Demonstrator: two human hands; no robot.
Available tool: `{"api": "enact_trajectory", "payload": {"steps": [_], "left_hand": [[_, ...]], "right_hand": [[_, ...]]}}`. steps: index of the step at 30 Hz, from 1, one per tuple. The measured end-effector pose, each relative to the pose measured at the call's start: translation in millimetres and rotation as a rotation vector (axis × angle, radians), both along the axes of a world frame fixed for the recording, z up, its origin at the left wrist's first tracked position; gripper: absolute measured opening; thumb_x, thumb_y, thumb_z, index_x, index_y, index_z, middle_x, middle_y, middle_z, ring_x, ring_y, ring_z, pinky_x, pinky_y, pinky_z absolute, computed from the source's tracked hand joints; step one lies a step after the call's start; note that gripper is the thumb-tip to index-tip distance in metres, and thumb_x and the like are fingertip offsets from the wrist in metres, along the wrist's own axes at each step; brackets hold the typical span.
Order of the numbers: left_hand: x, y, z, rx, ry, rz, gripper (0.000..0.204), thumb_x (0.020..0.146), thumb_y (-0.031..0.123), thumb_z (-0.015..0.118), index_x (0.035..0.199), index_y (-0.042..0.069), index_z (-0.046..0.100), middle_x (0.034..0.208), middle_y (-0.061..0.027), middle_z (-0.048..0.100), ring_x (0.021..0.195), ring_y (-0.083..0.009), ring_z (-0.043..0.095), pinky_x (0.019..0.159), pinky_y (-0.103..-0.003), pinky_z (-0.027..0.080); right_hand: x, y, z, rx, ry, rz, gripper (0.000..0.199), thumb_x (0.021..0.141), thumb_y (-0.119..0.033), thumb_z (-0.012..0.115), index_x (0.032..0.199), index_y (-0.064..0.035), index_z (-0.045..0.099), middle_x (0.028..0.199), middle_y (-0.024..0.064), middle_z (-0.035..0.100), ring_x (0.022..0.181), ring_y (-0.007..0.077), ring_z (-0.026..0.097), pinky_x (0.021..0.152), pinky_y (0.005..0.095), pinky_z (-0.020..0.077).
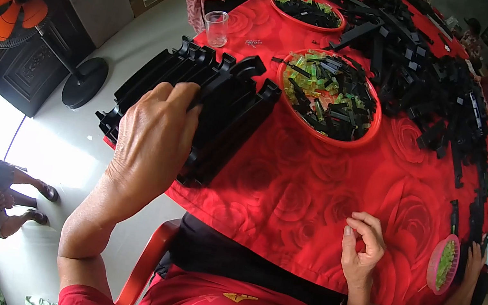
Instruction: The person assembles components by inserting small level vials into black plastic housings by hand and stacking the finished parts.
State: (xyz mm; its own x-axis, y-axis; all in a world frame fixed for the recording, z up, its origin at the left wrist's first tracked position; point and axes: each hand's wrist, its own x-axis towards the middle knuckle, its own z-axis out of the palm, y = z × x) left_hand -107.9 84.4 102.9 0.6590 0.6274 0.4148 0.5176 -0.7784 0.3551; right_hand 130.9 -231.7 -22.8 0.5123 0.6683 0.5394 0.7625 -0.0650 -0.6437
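Observation:
At the table's left corner lies a stack of long black plastic channel pieces [160,72], lined up side by side with curved ends. My left hand [157,124] reaches over the stack, its fingers bent down onto a black plastic piece [226,87] at the top. The fingertips are partly hidden behind the hand. Over the near edge of the red tablecloth, my right hand [363,245] hovers or rests with loosely curled fingers, a gap between thumb and fingers and nothing visible in them. A red-rimmed basin [374,126] of black and yellow-green small pieces stands beyond both hands.
Loose black parts [402,69] heap across the right side. Another red basin [275,11], a clear plastic cup [216,29] and a pink basket [435,265] of green pieces stand around. Co-workers sit about the table; a standing fan [83,82] is at the left.

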Motion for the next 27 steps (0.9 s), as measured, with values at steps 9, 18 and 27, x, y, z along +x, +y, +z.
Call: {"api": "enact_trajectory", "payload": {"steps": [9, 18, 27], "left_hand": [[17, 1, -5, 0.324, 0.106, 0.114, 0.015, 0.099, 0.013, 0.07, 0.1, 0.0, 0.061, 0.09, -0.0169, 0.064, 0.086, -0.0362, 0.068, 0.07, -0.05, 0.054], [18, 4, -3, 0.181, 0.137, 0.163, 0.023, 0.095, 0.02, 0.077, 0.104, 0.002, 0.065, 0.096, -0.016, 0.065, 0.093, -0.0368, 0.072, 0.073, -0.051, 0.056], [14, 16, -5, 0.159, 0.055, 0.159, 0.031, 0.096, 0.031, 0.079, 0.104, 0.004, 0.067, 0.095, -0.0144, 0.066, 0.091, -0.0371, 0.071, 0.074, -0.049, 0.054]], "right_hand": [[-3, 2, 1, -0.034, 0.031, 0.017, 0.018, 0.091, 0.007, 0.075, 0.107, -0.0001, 0.078, 0.109, 0.0127, 0.074, 0.078, 0.0138, 0.064, 0.067, 0.026, 0.0524], [-4, 1, 4, -0.069, 0.043, 0.017, 0.018, 0.091, 0.007, 0.074, 0.107, -0.0002, 0.078, 0.107, 0.014, 0.075, 0.086, 0.021, 0.072, 0.073, 0.0299, 0.0576], [-4, -2, 6, -0.096, 0.066, 0.029, 0.018, 0.09, 0.007, 0.075, 0.106, 0.0011, 0.077, 0.103, 0.015, 0.076, 0.09, 0.0252, 0.075, 0.077, 0.0333, 0.0599]]}}
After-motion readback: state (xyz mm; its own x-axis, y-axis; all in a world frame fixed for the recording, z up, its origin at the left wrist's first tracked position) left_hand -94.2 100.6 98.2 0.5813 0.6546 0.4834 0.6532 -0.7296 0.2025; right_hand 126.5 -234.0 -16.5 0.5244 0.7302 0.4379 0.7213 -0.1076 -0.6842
